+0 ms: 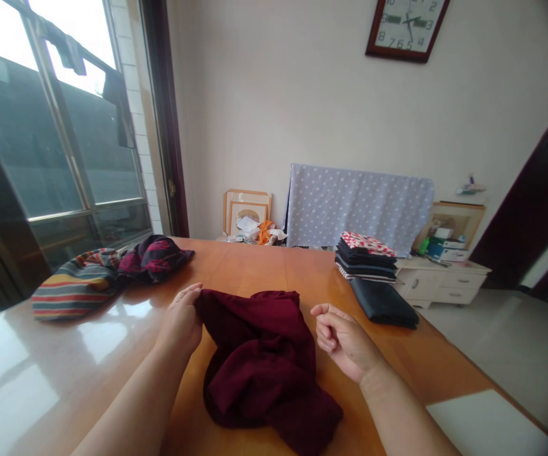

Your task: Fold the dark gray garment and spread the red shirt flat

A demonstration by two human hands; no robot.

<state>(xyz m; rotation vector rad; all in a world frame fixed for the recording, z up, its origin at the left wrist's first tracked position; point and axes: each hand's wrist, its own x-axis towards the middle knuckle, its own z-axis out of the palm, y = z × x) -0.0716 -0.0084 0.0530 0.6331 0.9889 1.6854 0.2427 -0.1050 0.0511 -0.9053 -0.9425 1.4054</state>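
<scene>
A crumpled maroon garment point(268, 361) lies on the wooden table in front of me, its far edge slightly lifted. My left hand point(185, 320) pinches its upper left corner between thumb and fingers. To the right of the cloth, my right hand point(340, 335) hovers with its fingers curled in loosely and nothing visible in them. A narrow gap separates this hand from the garment. What kind of garment it is cannot be made out in its bunched state.
The glossy table point(235, 263) bears a striped cloth point(76, 288) and a dark pink-patterned cloth point(154, 258) at left. Folded clothes point(366, 256) are stacked at right, beside a folded black item point(382, 303). A white sheet point(487, 421) lies near the right edge. Beyond stands a white cabinet point(445, 285).
</scene>
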